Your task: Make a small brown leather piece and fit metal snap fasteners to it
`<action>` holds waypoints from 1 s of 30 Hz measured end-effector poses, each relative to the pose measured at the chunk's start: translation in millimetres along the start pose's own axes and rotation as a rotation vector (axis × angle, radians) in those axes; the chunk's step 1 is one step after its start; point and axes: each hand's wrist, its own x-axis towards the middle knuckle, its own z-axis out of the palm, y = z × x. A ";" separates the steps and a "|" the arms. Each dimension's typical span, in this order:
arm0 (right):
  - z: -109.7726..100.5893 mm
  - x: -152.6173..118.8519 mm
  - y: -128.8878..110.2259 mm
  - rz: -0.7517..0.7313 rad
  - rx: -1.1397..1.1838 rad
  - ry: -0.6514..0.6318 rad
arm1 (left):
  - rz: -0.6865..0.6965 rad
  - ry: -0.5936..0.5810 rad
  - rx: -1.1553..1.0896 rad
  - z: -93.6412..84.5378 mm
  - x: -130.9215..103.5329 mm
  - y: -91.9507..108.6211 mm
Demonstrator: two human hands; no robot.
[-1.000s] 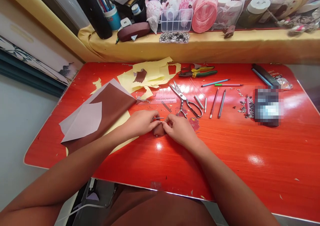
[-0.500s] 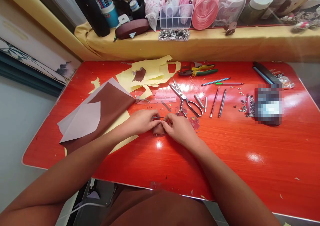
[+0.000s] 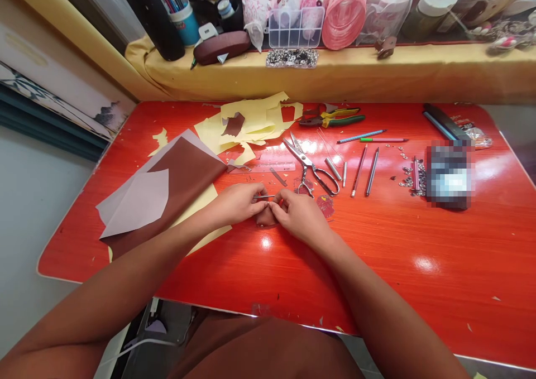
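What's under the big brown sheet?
Yellow paper sticks out from beneath the brown sheet on the right, plus a sliver at the near left corner. The middle is covered, so I can't tell how far the paper runs or what else is there.

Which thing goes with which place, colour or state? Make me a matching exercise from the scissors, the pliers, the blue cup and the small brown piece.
1. Scissors
2. Pliers
3. Blue cup
4. Small brown piece

A. On the ledge behind the table
B. At the fingertips of the left hand and right hand
C. Blades apart
D. Yellow and green handles

Pairs: 1-C, 2-D, 3-A, 4-B
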 end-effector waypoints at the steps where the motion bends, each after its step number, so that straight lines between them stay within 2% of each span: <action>1: 0.1 0.1 -0.3 0.000 -0.004 -0.002 | -0.001 0.001 -0.004 0.1 -0.2 0.0; 12: 1.3 0.6 -0.3 -0.013 -0.067 0.008 | -0.012 0.022 -0.011 -3.9 -5.3 5.2; 17: 2.7 0.2 0.5 -0.012 -0.062 0.013 | 0.008 0.039 -0.038 -17.9 -16.7 6.3; 22: 3.2 0.2 0.2 -0.017 -0.062 0.022 | 0.009 0.023 0.105 -30.4 -30.2 7.2; 30: 0.2 0.1 -3.7 0.019 -0.062 0.001 | 0.026 -0.037 0.250 -22.8 -34.5 10.7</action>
